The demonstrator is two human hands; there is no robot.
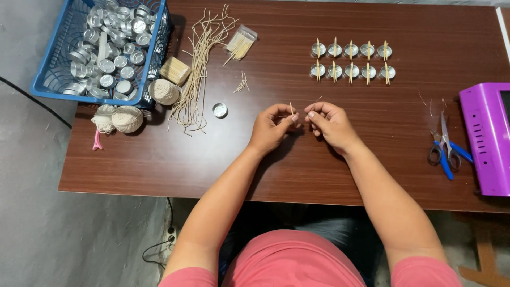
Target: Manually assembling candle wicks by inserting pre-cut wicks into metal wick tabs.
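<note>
Two hands were seen above the desk (159, 159), a small upright stick (291, 109) pinched in the left hand (271, 130) fingers, a thin wick (315, 99) pinched in the right hand (329, 125) just beside it.

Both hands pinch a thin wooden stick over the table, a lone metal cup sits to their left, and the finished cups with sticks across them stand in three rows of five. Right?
Not quite. The head view shows the finished cups in two rows of five, not three. The rest holds: left hand and right hand pinch a thin wooden stick, and the lone metal cup sits to their left.
</note>
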